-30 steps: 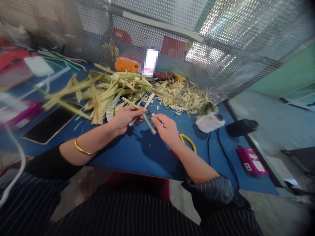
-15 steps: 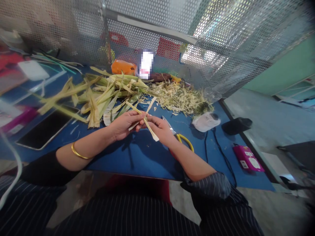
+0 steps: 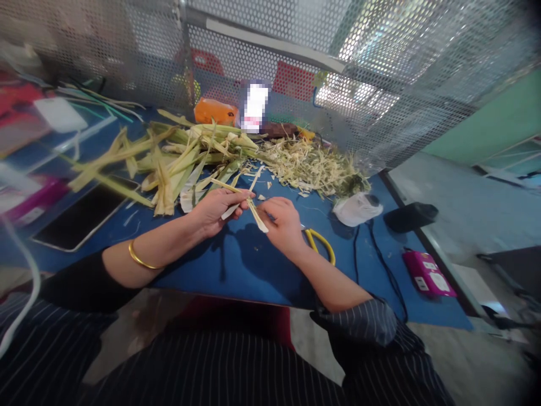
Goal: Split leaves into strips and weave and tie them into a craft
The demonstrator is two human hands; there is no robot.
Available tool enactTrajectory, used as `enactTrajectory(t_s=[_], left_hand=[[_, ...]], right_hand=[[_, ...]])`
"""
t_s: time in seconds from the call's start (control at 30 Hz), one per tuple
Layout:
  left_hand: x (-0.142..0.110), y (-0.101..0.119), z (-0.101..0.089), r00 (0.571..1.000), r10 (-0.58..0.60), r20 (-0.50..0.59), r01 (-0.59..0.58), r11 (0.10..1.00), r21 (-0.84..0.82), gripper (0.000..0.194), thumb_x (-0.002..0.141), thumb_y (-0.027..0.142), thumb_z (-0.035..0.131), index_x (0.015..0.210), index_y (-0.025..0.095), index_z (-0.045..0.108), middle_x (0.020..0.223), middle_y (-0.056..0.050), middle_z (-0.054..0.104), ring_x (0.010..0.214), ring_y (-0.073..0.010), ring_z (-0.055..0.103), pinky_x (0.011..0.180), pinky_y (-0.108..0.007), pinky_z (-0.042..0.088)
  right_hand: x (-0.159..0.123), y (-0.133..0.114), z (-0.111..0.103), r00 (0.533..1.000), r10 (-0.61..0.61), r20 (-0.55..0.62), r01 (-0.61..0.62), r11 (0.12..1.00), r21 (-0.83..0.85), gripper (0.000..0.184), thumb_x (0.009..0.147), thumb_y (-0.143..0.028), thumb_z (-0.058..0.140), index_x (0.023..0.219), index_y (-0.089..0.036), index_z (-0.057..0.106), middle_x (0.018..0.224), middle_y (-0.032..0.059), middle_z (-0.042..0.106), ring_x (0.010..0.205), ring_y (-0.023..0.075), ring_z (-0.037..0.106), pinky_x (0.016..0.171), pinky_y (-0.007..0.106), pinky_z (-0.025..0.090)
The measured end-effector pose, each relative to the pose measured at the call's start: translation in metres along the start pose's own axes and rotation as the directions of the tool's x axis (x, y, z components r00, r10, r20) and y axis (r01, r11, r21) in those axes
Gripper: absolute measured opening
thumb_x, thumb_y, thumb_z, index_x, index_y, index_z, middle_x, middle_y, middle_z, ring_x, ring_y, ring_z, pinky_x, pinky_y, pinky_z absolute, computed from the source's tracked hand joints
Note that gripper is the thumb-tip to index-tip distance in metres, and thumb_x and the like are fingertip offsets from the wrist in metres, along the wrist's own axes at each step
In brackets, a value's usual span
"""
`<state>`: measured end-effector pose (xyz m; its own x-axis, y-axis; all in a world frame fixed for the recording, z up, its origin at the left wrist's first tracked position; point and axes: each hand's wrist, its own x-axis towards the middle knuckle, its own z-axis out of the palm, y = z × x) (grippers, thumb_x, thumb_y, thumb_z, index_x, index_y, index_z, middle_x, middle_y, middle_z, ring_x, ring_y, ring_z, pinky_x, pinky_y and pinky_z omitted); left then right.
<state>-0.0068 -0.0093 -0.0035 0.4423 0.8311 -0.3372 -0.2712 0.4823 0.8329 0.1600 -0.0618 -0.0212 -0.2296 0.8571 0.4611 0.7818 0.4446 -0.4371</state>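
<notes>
Pale corn husk strips [image 3: 256, 213] cross one another in front of me, above the blue table. My left hand [image 3: 222, 207] is closed on them, thumb and fingers pinching near the crossing; one strip end points up and away. Just to the right, my right hand [image 3: 284, 224] has its fingers curled beside the strips' lower ends. Whatever it may pinch is hidden behind its fingers. Scissors with a yellow handle [image 3: 327, 248] lie by my right wrist, their blades mostly covered by the hand.
Whole husks [image 3: 190, 155] and a heap of shredded husk [image 3: 313, 163] lie along the back. A dark phone [image 3: 80, 217] is at left. To the right are a white wrapped bundle [image 3: 357, 210], black cylinder [image 3: 411, 217], dark cords and magenta pack [image 3: 429, 273]. Perforated metal [image 3: 262, 42] stands behind.
My right hand has moved right, away from my left fingers, and its fingers have curled. The lower strip ends have swung closer together. My left hand keeps its pinch.
</notes>
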Motion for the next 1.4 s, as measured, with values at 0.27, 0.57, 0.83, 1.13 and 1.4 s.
enactTrajectory(t_s=[0.27,0.57,0.83,1.13,1.4], left_hand=[[0.005,0.002,-0.008,0.993,-0.051,0.109,0.064,0.99,-0.126,0.007,0.08,0.016,0.069,0.085,0.013,0.068,0.057,0.003,0.056,0.042,-0.0043,0.051,0.042,-0.014,0.045],[0.01,0.003,-0.013,0.977,-0.101,0.186,0.136,0.973,-0.185,0.003,0.078,0.012,0.066,0.081,0.011,0.068,0.05,0.005,0.049,0.039,-0.0026,0.043,0.039,-0.012,0.039],[0.004,-0.004,-0.006,0.98,-0.072,0.184,0.061,0.996,0.064,0.011,0.078,0.021,0.072,0.081,0.011,0.07,0.053,0.001,0.058,0.041,-0.0046,0.051,0.04,-0.014,0.039],[0.008,-0.004,-0.012,0.951,-0.17,0.259,0.178,0.984,-0.005,0.013,0.08,0.013,0.068,0.093,0.012,0.067,0.062,0.001,0.061,0.044,-0.0044,0.053,0.042,-0.013,0.044],[0.005,-0.004,-0.01,0.922,-0.105,0.371,0.131,0.99,-0.045,0.006,0.08,0.013,0.066,0.086,0.012,0.064,0.049,0.005,0.049,0.038,-0.0033,0.042,0.041,-0.014,0.038]], right_hand=[[0.005,0.013,-0.004,0.988,0.132,-0.08,-0.118,0.98,0.158,0.021,0.094,-0.031,0.051,0.094,-0.023,0.07,0.095,0.0038,0.073,0.092,0.018,0.064,0.09,0.035,0.043],[0.008,0.011,-0.012,0.949,0.311,-0.061,-0.243,0.838,0.489,0.027,0.091,-0.039,0.053,0.086,-0.021,0.073,0.089,0.0031,0.074,0.089,0.0183,0.067,0.084,0.032,0.049],[0.004,0.012,0.0,0.987,0.119,0.113,-0.147,0.944,0.295,0.02,0.086,-0.032,0.06,0.071,-0.02,0.067,0.071,-0.0008,0.069,0.071,0.0143,0.061,0.08,0.031,0.045],[-0.001,0.012,0.003,0.995,-0.061,-0.082,0.061,0.998,-0.011,0.015,0.091,-0.031,0.056,0.083,-0.022,0.065,0.082,0.0008,0.071,0.081,0.0152,0.064,0.1,0.035,0.037],[0.002,0.007,-0.004,0.996,0.038,-0.082,-0.019,0.976,0.217,0.012,0.088,-0.029,0.06,0.083,-0.022,0.069,0.082,0.0002,0.071,0.081,0.0157,0.065,0.097,0.036,0.04]])
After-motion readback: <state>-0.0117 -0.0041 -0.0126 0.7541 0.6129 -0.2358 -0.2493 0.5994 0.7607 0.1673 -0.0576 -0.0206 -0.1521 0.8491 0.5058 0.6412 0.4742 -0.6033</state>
